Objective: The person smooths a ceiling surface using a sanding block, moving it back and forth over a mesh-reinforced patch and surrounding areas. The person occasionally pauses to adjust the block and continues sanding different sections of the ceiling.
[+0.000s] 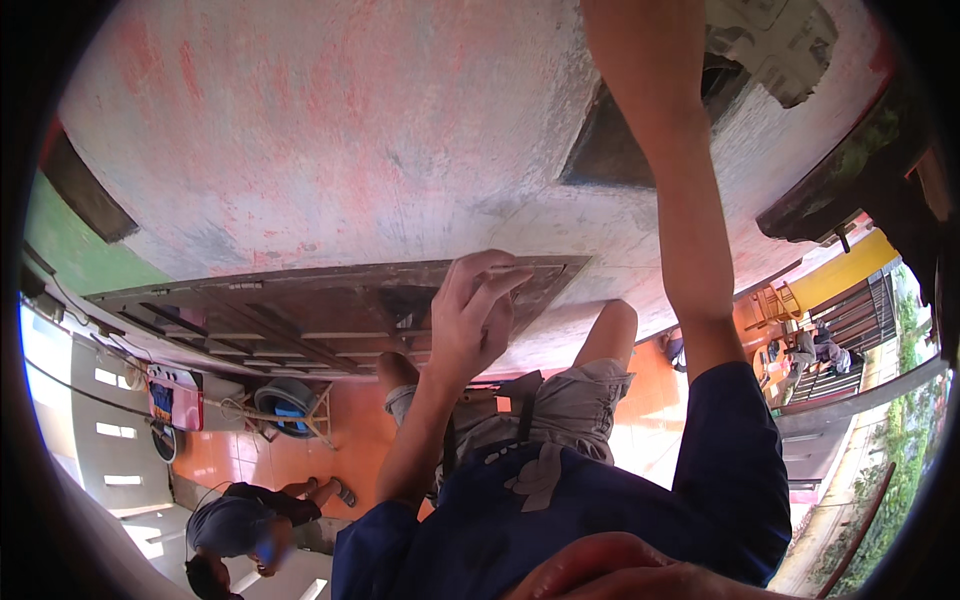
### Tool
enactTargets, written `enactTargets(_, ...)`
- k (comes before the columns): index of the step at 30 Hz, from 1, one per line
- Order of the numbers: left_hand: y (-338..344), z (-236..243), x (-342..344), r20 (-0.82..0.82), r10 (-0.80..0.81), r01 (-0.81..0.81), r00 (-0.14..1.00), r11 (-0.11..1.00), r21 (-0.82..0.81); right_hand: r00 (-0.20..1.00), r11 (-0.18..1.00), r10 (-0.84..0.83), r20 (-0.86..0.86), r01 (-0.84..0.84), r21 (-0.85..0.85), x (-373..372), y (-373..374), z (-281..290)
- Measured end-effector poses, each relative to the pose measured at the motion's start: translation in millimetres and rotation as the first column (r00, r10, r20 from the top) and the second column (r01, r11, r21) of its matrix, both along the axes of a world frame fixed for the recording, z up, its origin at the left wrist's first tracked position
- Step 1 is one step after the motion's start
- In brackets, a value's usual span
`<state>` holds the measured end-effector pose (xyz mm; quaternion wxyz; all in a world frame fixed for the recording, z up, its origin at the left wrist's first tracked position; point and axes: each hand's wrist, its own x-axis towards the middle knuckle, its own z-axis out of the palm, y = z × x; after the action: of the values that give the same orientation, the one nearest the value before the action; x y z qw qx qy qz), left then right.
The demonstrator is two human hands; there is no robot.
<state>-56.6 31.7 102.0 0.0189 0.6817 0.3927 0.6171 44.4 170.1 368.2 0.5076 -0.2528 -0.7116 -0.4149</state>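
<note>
My left hand (474,312) is raised in front of the wall, beside the top edge of a brown wooden frame with panes (300,325). Its fingers are bent and drawn together, and whatever they hold, if anything, is too small to make out. My right arm (690,200) stretches up along the wall past a dark rectangular opening (610,145), and its hand lies beyond the upper edge of the picture. The wall (330,140) has worn, whitish paint with pink and red streaks. Near my right forearm is a ragged grey patch (790,45).
Below is an orange tiled floor (355,450). At the lower left, a person (235,525) in dark clothes is near a large tub (290,405) and a pink-and-white appliance (178,400). Other people (815,350) and a wooden chair (775,303) are by a railing at right.
</note>
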Motion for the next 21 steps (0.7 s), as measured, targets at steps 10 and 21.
enactTargets(10, -11, -35, -3, 0.146, 0.04, -0.035, 0.989, 0.999, -0.034, 0.986, 0.953, 0.155, 0.07, -0.13, -0.274, -6, -14, -142)
enactTargets(21, 38, 41, 5, -0.272, 0.109, -0.132, 0.956, 0.989, -0.066, 0.98, 0.888, 0.188, 0.067, -0.14, -0.437, 6, -12, -215)
